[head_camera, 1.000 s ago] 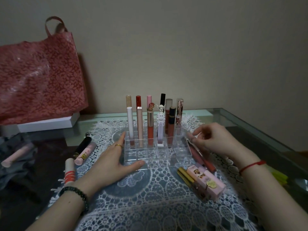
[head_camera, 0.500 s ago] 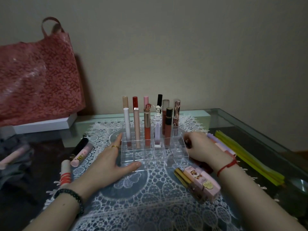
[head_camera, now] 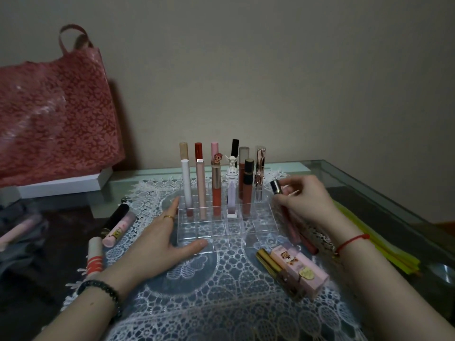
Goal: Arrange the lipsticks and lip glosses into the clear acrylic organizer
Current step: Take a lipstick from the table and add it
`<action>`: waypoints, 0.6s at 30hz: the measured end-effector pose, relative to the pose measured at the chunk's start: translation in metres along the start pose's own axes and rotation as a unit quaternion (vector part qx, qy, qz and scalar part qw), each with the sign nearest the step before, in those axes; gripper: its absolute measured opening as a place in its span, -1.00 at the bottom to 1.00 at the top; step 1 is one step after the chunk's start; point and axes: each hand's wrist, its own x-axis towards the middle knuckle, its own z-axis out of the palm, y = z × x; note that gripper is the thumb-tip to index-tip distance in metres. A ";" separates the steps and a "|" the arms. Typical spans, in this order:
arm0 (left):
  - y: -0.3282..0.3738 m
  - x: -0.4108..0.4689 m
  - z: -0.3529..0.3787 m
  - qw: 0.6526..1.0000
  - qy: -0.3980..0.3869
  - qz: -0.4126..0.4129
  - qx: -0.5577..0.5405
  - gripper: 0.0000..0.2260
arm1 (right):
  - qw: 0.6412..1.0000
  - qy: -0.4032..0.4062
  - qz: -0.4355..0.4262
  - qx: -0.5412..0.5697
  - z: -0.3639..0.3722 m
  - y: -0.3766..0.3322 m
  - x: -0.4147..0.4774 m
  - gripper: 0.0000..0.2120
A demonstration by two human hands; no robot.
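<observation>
Closest to the person, just below the right wrist, a pink box and a gold tube lie side by side on the lace mat; a bit further on, the left hand lies flat with straight fingers, thumb along the front edge of the clear organizer and pointer finger up its left side, so it looks to be keeping the tray steady; the right hand is just beside the tray's right edge and pinches a lip gloss near its dark cap; the tube is slanted, cap up and leaning toward the tray, its red end down under the palm; the empty holes in the front rows are just left of and below those fingers, so this hand is the nearer one, and I think the tube must be stood up straight before it goes in; past the fingers, the standing tubes fill the two back rows; a loose pink tube waits beyond the left hand; the mat lies on a glass table; far back, a red bag stands by a plain wall.
</observation>
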 end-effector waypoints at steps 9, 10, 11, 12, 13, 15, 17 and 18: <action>0.004 -0.001 -0.001 1.000 0.005 0.004 -0.004 0.14 | 0.958 0.152 -0.102 0.221 -0.015 -0.032 -0.006 -0.73; 0.004 -0.001 -0.001 1.000 0.005 0.006 -0.005 0.14 | 0.954 0.153 -0.111 0.232 -0.012 -0.034 -0.006 -0.72; 0.005 -0.001 -0.002 1.000 0.005 0.008 -0.007 0.14 | 0.952 0.153 -0.115 0.238 -0.008 -0.035 -0.005 -0.71; 0.006 -0.002 -0.002 1.000 0.004 0.010 -0.008 0.13 | 0.952 0.151 -0.117 0.238 -0.004 -0.034 -0.004 -0.70; 0.006 -0.001 -0.002 1.000 0.002 0.010 -0.008 0.13 | 0.954 0.148 -0.117 0.235 0.000 -0.034 -0.003 -0.69; 0.005 -0.001 -0.002 1.000 -0.004 0.004 -0.005 0.13 | 0.959 0.140 -0.114 0.220 0.007 -0.033 -0.001 -0.68; 0.004 -0.001 -0.002 1.000 -0.008 -0.003 0.000 0.13 | 0.961 0.131 -0.116 0.212 0.012 -0.032 0.001 -0.69; 0.005 -0.001 -0.002 1.000 -0.010 -0.006 0.002 0.13 | 0.962 0.128 -0.117 0.210 0.014 -0.030 0.001 -0.70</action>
